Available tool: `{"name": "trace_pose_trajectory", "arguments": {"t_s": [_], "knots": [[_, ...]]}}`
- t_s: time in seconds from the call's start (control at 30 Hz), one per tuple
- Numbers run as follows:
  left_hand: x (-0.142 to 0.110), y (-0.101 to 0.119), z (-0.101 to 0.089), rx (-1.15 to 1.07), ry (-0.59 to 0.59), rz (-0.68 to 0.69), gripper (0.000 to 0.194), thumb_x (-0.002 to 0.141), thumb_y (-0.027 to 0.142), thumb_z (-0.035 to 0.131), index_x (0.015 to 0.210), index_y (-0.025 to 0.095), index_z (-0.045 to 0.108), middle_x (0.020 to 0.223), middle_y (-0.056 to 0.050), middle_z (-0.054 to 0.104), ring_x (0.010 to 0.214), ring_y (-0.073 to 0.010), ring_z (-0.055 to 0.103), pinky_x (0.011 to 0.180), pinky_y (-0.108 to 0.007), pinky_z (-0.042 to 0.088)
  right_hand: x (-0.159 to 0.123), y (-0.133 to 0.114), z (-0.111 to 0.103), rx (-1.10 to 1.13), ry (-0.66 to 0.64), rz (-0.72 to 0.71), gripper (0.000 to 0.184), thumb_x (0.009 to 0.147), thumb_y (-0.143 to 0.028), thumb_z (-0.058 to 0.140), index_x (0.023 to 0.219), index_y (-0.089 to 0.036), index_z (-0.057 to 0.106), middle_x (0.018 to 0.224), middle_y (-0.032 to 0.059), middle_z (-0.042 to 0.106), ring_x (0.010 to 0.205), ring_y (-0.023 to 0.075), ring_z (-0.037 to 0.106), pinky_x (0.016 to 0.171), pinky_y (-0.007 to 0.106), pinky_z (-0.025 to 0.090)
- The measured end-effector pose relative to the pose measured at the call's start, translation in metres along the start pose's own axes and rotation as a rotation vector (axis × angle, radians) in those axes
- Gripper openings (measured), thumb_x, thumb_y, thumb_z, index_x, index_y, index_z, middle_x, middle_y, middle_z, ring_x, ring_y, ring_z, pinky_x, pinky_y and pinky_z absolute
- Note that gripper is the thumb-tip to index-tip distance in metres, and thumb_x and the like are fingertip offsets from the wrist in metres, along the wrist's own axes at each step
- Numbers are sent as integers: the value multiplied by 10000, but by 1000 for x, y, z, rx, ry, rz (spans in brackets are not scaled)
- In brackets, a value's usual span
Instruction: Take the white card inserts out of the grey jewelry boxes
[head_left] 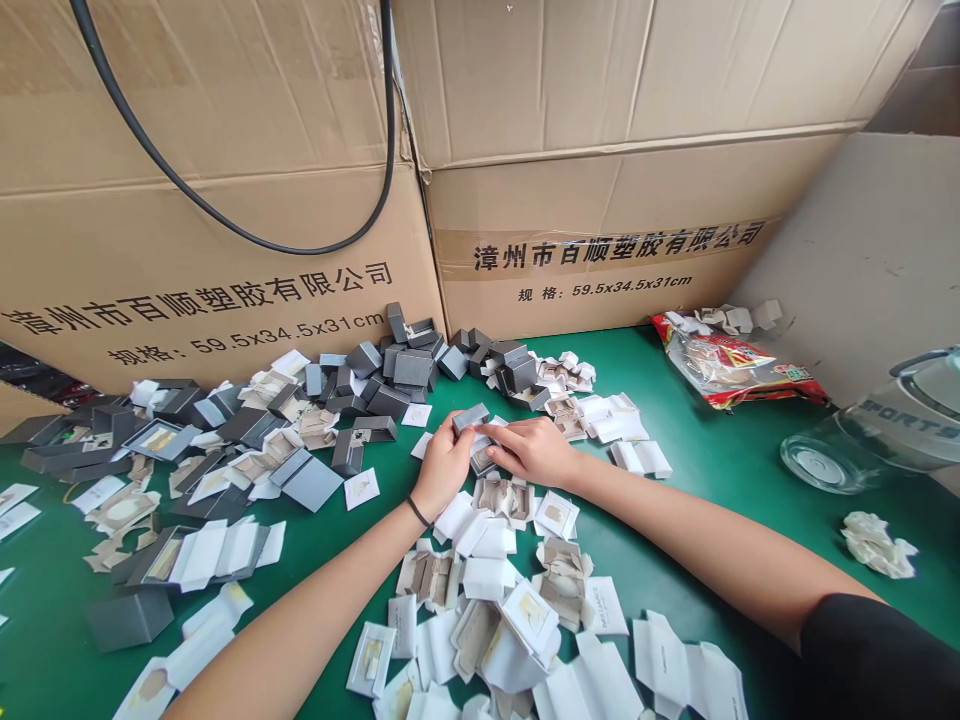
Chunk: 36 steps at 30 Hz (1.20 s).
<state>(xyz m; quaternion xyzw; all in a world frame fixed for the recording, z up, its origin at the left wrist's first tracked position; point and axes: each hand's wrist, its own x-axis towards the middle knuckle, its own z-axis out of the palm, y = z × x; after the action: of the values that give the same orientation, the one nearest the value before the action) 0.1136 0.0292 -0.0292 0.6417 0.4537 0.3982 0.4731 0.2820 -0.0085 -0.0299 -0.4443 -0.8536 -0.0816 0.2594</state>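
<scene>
At the middle of the green table, my left hand grips a small grey hinged box with its lid raised, the thumb along the lid. My right hand meets it from the other side, fingers bent and fingertips on the box; what lies under them is hidden. Folded white and grey card inserts lie just below the hands. A small white card and an open grey box are left of my left hand. Beyond the hands stands a pile of grey boxes.
Large cardboard cartons wall off the back, and a black cable hangs before them. More grey boxes and inserts spread leftward. On the right are a red plastic bag, a clear bottle and crumpled paper. White cards heap in front.
</scene>
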Motion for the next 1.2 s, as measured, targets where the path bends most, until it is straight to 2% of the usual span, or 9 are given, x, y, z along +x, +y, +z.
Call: {"name": "trace_pose_trajectory", "arguments": {"t_s": [0.13, 0.57, 0.8, 0.9, 1.03, 1.13, 1.2], "knots": [[0, 0, 1, -13, -17, 2, 230, 836, 308, 475, 991, 194, 601, 934, -36, 652, 847, -167, 587, 789, -284, 448, 2, -1, -2, -22, -29, 34, 364, 947, -347, 323, 1164, -141, 531, 674, 28, 647, 566, 114, 559, 500, 244, 278], [0, -1, -1, 6, -70, 15, 254, 843, 350, 478, 1019, 196, 580, 961, -40, 642, 874, -173, 584, 795, -287, 453, 0, 4, 1, 58, -71, 31, 361, 956, -345, 321, 1183, -140, 511, 777, 54, 664, 618, 117, 576, 535, 229, 321], [-2, 1, 1, -80, -23, -29, 227, 811, 329, 515, 969, 193, 605, 897, -32, 650, 810, -169, 587, 756, -277, 456, 1, 4, -1, 92, -58, 50, 352, 951, -322, 331, 1194, -169, 534, 776, 41, 666, 605, 114, 576, 535, 226, 338], [-2, 3, 1, -47, -17, -10, 220, 820, 333, 498, 951, 191, 605, 895, -32, 652, 820, -171, 589, 773, -282, 450, 1, 5, 0, 98, -46, 42, 352, 949, -318, 336, 1196, -171, 539, 748, 34, 658, 591, 110, 569, 536, 225, 349], [-1, 3, 1, -12, -32, 31, 227, 833, 336, 475, 960, 194, 598, 966, -40, 654, 906, -180, 593, 845, -302, 439, 0, 4, 0, 104, 42, -10, 326, 945, -284, 329, 1084, -152, 594, 672, 26, 637, 557, 104, 551, 525, 228, 348], [0, 2, 1, -96, -3, -62, 253, 822, 366, 484, 940, 170, 592, 940, -64, 668, 846, -190, 619, 794, -317, 473, 1, 1, -2, 111, 142, 3, 313, 934, -268, 344, 862, -153, 626, 617, 29, 609, 535, 110, 521, 524, 238, 353], [0, 4, 1, -256, 4, -150, 289, 815, 385, 483, 967, 157, 573, 920, -80, 678, 803, -198, 642, 737, -323, 502, 2, 0, -4, 118, 203, 95, 326, 931, -260, 341, 769, -160, 606, 621, 43, 605, 572, 128, 517, 556, 251, 382]]}}
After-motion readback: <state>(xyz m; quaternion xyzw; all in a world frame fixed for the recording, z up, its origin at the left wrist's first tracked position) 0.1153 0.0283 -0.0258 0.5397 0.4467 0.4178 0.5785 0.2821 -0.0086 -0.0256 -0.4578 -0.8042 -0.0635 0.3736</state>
